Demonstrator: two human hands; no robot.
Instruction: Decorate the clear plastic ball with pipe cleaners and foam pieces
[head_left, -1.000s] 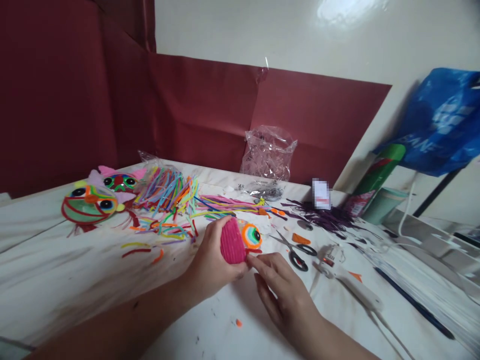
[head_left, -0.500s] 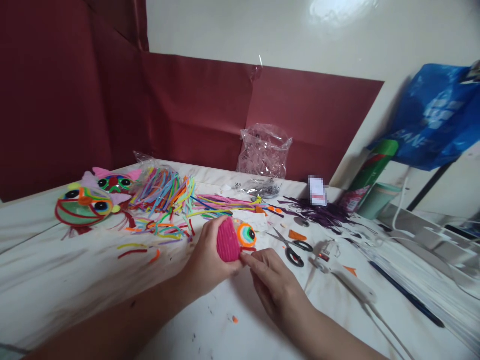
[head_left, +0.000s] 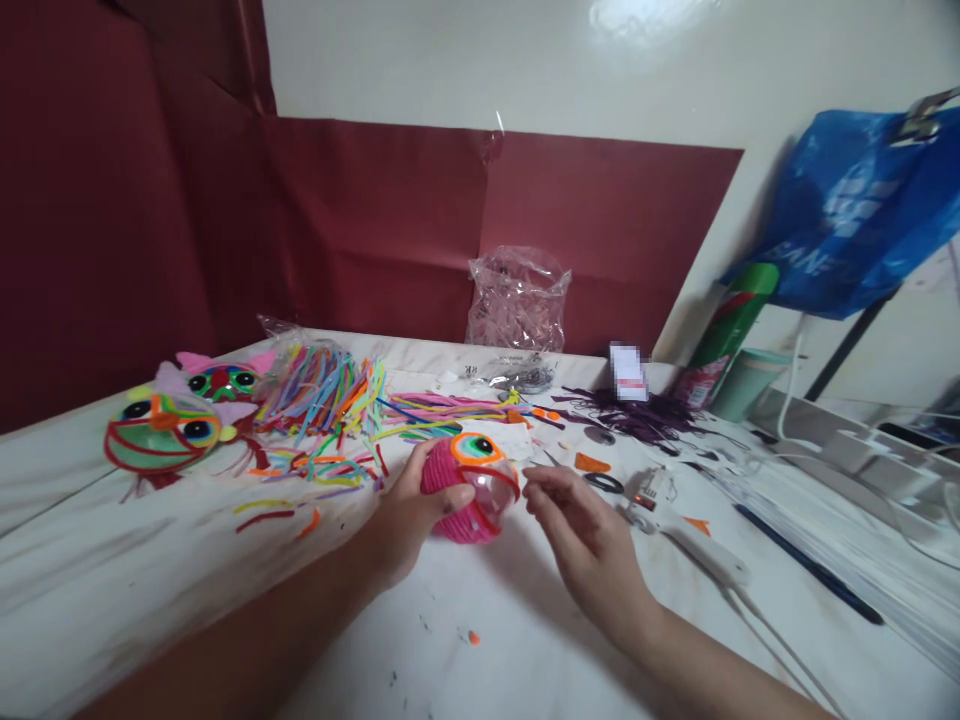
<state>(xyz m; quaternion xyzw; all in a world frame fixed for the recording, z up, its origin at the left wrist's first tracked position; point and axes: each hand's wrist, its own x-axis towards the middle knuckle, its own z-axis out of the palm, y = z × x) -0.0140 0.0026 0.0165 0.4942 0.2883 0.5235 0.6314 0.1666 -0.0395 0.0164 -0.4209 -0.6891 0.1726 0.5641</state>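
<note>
My left hand [head_left: 409,505] grips a round pink craft ball [head_left: 465,490], wound with pink pipe cleaner, with an orange-ringed green eye on top and a clear plastic front. It is held just above the white table [head_left: 150,580]. My right hand [head_left: 577,520] hovers just right of the ball, fingers loosely curled with thumb and forefinger close together; nothing shows in them. Black-handled scissors [head_left: 600,482] lie partly hidden behind my right hand.
Two finished fish-like craft balls [head_left: 169,425] sit at the far left beside a heap of coloured pipe cleaners [head_left: 330,390]. A clear plastic bag [head_left: 517,305] stands at the back. A white glue gun [head_left: 679,525], purple strands [head_left: 637,415], a green bottle [head_left: 724,335] and a blue bag [head_left: 847,215] fill the right.
My left hand turned the pink ball, so its eye and clear front now face up and right. My right hand came off the ball and moved slightly right.
</note>
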